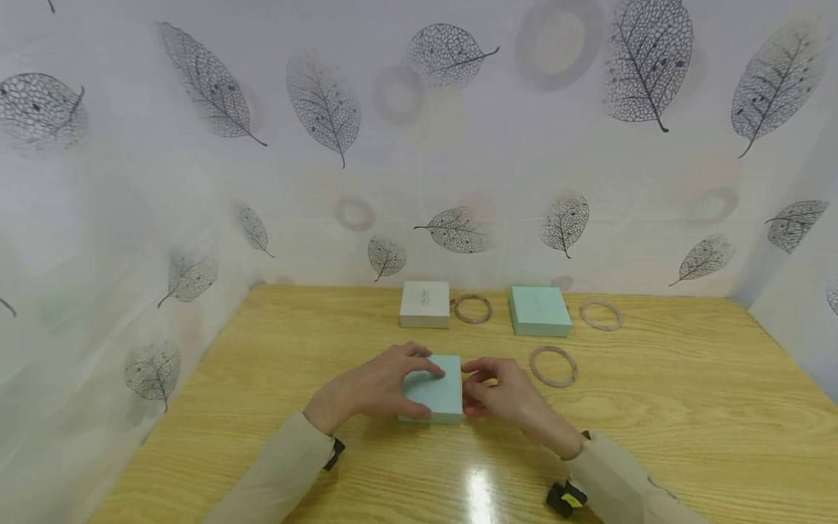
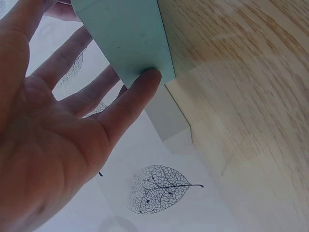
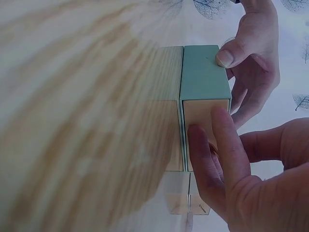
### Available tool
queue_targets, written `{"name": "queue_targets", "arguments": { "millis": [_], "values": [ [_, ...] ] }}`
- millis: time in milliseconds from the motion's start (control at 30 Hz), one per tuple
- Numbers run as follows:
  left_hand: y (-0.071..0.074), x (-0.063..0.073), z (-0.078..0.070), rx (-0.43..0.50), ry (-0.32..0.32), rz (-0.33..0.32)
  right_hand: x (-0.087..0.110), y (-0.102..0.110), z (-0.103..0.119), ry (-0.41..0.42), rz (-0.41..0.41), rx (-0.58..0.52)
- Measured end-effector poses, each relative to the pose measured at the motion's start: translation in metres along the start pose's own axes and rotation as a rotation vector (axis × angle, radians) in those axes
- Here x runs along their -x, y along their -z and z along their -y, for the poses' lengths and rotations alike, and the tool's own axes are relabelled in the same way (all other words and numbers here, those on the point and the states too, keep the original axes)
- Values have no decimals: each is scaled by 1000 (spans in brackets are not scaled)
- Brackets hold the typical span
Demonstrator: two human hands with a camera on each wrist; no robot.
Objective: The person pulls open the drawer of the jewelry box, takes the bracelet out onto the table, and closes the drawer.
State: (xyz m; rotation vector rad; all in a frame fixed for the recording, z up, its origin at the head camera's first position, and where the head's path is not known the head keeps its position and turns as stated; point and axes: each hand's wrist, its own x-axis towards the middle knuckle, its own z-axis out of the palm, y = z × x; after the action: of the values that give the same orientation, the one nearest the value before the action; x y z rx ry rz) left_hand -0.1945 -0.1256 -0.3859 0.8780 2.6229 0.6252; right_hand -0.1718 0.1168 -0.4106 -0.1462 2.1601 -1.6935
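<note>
A mint-green box [image 1: 435, 397] lies on the table in front of the person. Over its top spreads the left hand [image 1: 393, 382], with the thumb along the near edge and other fingers across the top and far side. In the left wrist view one finger [image 2: 145, 84] presses the box's side. Close against the right end is the right hand [image 1: 497, 389]. In the right wrist view its fingertips [image 3: 219, 116] lie at the tan end face [image 3: 200, 108]. A small dark curved piece shows between those fingers, mostly hidden by them.
Further back stand a white box [image 1: 424, 306] and another mint box [image 1: 540, 311]. One bangle [image 1: 473, 322] lies between them, a pale bangle [image 1: 602, 328] right of the mint box, and a third bangle [image 1: 553, 384] beyond the right hand. A leaf-patterned sheet [image 1: 419, 175] hangs behind the wooden table [image 1: 687, 422].
</note>
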Motion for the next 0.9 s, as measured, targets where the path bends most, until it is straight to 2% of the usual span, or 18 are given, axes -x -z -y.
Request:
{"name": "queue_targets", "arguments": {
  "millis": [900],
  "values": [
    [0,1,0,3,-14,-8,1,-4,2,-5,-27,41]
  ]
}}
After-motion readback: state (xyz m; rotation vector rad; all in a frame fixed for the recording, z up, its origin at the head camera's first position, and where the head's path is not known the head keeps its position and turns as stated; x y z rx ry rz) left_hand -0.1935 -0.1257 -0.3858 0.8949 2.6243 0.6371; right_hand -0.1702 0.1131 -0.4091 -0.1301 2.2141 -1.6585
